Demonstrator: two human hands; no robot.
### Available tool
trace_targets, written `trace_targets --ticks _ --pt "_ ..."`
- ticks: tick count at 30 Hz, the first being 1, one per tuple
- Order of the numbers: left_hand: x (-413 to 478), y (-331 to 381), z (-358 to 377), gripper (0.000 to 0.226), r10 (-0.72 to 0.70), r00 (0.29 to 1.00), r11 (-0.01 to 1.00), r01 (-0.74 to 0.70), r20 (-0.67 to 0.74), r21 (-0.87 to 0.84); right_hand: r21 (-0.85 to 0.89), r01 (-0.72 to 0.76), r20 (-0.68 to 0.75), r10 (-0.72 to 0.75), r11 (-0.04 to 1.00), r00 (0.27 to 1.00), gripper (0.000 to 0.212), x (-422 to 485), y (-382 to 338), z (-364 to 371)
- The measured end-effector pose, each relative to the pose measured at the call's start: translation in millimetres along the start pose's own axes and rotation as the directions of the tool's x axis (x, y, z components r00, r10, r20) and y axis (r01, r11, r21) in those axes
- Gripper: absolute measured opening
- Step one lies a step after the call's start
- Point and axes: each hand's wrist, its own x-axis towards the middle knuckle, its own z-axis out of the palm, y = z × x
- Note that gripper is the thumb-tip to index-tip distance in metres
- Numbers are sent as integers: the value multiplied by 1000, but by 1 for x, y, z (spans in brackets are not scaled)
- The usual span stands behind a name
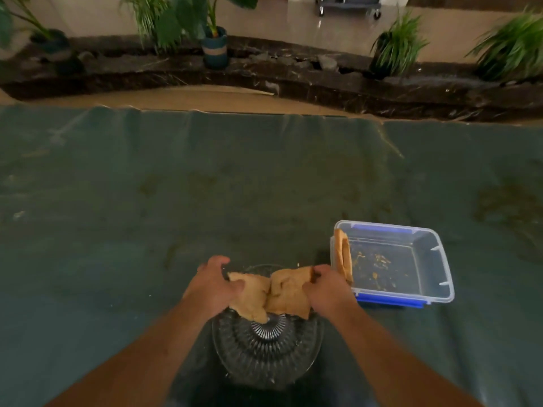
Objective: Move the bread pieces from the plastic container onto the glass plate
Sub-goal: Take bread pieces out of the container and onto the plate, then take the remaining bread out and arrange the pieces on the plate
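Two bread pieces (273, 295) meet edge to edge over the far part of the glass plate (266, 353), one in each hand. The left hand (213, 284) grips the left piece with thumb on top and fingers curled round its far edge; the right hand (324, 286) grips the right piece the same way. Whether the pieces already rest on the plate or hang just above it cannot be told, as they cover the glass beneath them. The near part of the plate, with its ribbed pattern, is bare.

The plate sits close to the near edge of the counter (176, 201), which is covered in a dark green cloth. Just to its right stands the plastic container (423, 259), clear with blue clips and no lid on it. At least one more bread slice (343, 254) leans upright against the container's left wall; it may be more than one, but the edges blur together. Only crumbs lie on the rest of the container's floor.

Judging by this, the task is well along but not finished: the two pieces in hand need to be set down and released, and the bread left in the container has yet to be carried over.

Beyond the far edge of the counter, a dark stone ledge carries potted plants (214, 45).
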Motion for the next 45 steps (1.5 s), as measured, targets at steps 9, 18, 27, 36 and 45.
trace_targets --ticks 9,18,27,36,45 --pt "-14 -43 57 44 589 770 508 -590 247 628 -612 430 125 -456 663 881 65 -22 31 74" --pt "-8 -42 61 52 605 756 451 -583 249 676 -631 490 250 -440 601 862 74 -20 36 79" --pt "4 40 52 27 512 859 720 -444 24 533 -479 520 -261 -680 707 685 21 -12 14 -14" --pt "29 176 102 61 141 989 987 -144 47 69 130 -68 -61 76 989 995 63 76 30 -107" --pt "39 190 137 47 41 991 998 -35 125 -48 155 -54 133 34 986 991 87 99 53 -97"
